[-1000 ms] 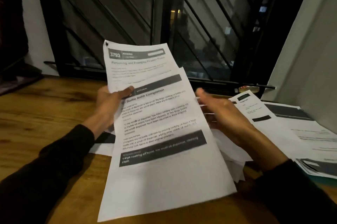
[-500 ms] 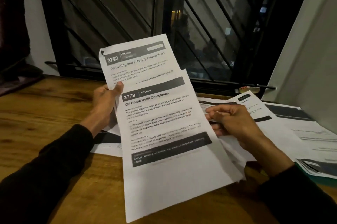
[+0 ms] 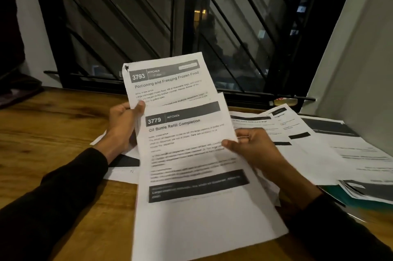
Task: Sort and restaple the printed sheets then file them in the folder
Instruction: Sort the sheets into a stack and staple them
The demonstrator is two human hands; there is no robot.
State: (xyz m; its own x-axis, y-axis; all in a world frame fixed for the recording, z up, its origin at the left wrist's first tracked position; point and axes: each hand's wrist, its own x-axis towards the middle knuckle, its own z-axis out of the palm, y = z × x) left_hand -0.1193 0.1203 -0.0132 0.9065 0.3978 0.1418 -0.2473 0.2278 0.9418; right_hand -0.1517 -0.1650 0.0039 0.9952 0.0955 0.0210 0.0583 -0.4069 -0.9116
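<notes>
Two printed sheets are held up over the wooden table [image 3: 49, 137]. The rear sheet, headed 3793 [image 3: 168, 80], has a torn dark staple mark at its top left corner; my left hand [image 3: 123, 124] pinches its left edge with the thumb on the front. The front sheet, headed 3779 [image 3: 197, 175], overlaps it lower down, and my right hand [image 3: 251, 148] pinches its right edge. More printed sheets [image 3: 319, 146] lie spread on the table to the right. A teal folder [image 3: 348, 200] shows under papers at the right edge. No stapler is visible.
A dark window grille [image 3: 170, 27] stands just behind the table's far edge. A pale wall or panel [image 3: 357, 58] rises at the right. A few sheets [image 3: 123, 167] lie on the table beneath my left forearm. A small yellowish object [image 3: 285, 102] sits on the sill.
My right hand came in from open beside the papers and took hold of the 3779 sheet's right edge. Both sheets turned more upright and squarer to me.
</notes>
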